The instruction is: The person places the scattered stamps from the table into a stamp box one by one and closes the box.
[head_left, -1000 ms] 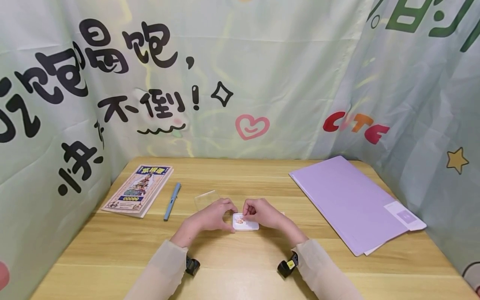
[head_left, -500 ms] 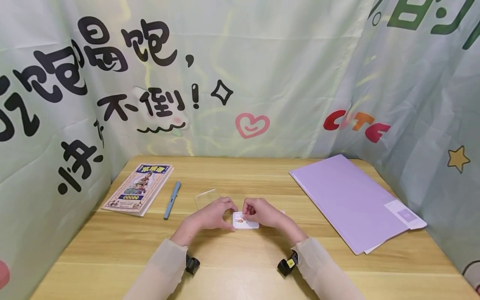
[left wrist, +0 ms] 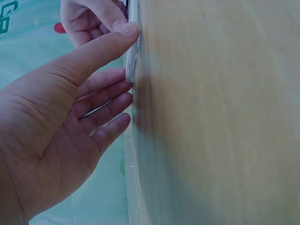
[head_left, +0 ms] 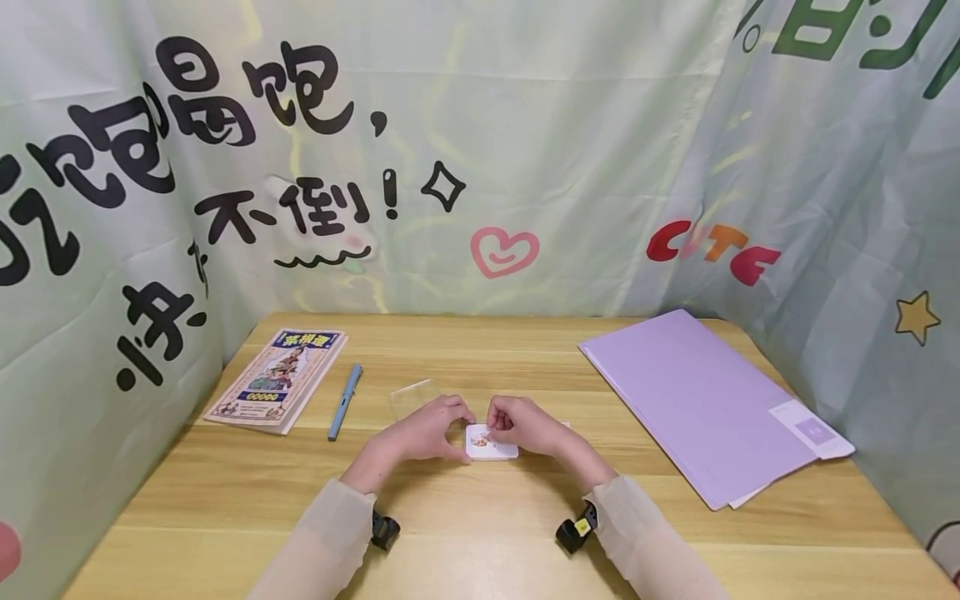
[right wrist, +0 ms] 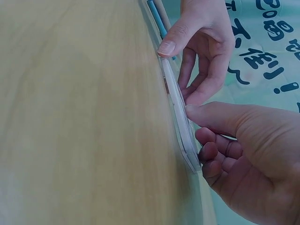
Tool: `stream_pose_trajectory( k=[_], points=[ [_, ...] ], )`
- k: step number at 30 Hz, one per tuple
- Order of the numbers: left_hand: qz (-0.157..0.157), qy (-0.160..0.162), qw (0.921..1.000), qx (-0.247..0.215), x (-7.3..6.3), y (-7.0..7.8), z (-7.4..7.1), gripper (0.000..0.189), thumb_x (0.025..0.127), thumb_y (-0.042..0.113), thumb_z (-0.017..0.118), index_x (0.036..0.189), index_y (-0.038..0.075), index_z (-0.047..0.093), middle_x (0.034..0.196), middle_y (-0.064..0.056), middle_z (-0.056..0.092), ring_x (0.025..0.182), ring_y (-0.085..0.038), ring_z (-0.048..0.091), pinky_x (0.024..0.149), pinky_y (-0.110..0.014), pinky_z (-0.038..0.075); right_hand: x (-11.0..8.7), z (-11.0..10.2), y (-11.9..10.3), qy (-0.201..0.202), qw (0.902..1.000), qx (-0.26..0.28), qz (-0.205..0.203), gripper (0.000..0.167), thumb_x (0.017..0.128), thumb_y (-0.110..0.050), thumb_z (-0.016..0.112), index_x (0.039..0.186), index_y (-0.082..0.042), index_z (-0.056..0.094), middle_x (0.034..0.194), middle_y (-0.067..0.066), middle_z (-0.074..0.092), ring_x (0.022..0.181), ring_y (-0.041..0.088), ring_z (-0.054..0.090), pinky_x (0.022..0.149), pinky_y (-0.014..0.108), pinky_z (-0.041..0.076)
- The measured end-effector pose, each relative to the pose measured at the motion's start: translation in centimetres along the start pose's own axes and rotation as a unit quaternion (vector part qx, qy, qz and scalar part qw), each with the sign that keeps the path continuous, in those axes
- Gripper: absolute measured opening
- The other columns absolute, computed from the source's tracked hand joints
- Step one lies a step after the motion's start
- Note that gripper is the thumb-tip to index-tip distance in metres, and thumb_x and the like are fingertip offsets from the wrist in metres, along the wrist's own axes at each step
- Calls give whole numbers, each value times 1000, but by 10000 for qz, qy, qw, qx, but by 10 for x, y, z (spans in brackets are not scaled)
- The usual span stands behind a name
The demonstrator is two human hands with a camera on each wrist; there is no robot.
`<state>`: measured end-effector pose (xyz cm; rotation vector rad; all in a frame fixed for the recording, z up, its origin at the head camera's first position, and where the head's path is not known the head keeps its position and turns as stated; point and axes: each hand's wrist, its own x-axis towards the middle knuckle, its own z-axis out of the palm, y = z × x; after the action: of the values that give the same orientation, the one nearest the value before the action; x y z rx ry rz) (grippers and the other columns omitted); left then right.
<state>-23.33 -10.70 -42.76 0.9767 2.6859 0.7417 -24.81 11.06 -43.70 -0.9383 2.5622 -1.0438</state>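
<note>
A small white card (head_left: 504, 452) with rounded corners and a little printed picture lies flat at the middle of the table; the wrist views show a clear case (right wrist: 184, 140) around it. My left hand (head_left: 427, 429) grips its left end, thumb at the near edge and fingers at the far one. Over the card's face is my right hand (head_left: 528, 423), fingers curled, the thumb tip (right wrist: 191, 109) right at the surface. Nothing shows between its fingertips. Behind my left hand lies a clear plastic lid (head_left: 408, 400), partly hidden.
A blue pen (head_left: 345, 404) and an illustrated booklet (head_left: 277, 382) lie to the left. On the right, a purple folder (head_left: 682, 408) has white paper poking out beneath it. Something pale (head_left: 566, 425) peeks out behind my right wrist. Printed cloth (head_left: 570, 167) encloses the table's back and sides.
My right fingertips have shifted very slightly over the card. My left hand, the card and the other things stay in place.
</note>
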Motion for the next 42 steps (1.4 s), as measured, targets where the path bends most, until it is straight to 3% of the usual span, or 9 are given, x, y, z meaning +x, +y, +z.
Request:
stream_pose_trajectory(
  k=[18, 29, 42],
  points=[
    [-62, -8, 10000, -30, 0, 1, -1, 52, 77, 28, 83, 119, 3, 64, 118, -5, 60, 113, -21, 55, 102, -41, 47, -1, -2, -4, -94, 9999, 43, 48, 8, 89, -4, 68, 88, -5, 60, 78, 1, 59, 72, 8, 50, 65, 17, 45],
    [-28, 22, 10000, 31, 0, 0, 2, 52, 77, 27, 83, 118, 3, 64, 117, -4, 60, 111, -20, 55, 100, -41, 48, -8, -5, 5, 283, 9994, 117, -149, 8, 91, -13, 67, 90, -7, 63, 82, 2, 64, 75, 6, 54, 69, 18, 48],
    [-90, 52, 9999, 81, 0, 0, 3, 51, 77, 28, 84, 118, 5, 65, 117, -3, 60, 109, -18, 55, 99, -40, 48, -25, -19, 17, 485, 9986, 172, 76, 9, 90, -14, 69, 91, -8, 63, 84, 2, 64, 76, 7, 55, 68, 19, 49]
  ],
)
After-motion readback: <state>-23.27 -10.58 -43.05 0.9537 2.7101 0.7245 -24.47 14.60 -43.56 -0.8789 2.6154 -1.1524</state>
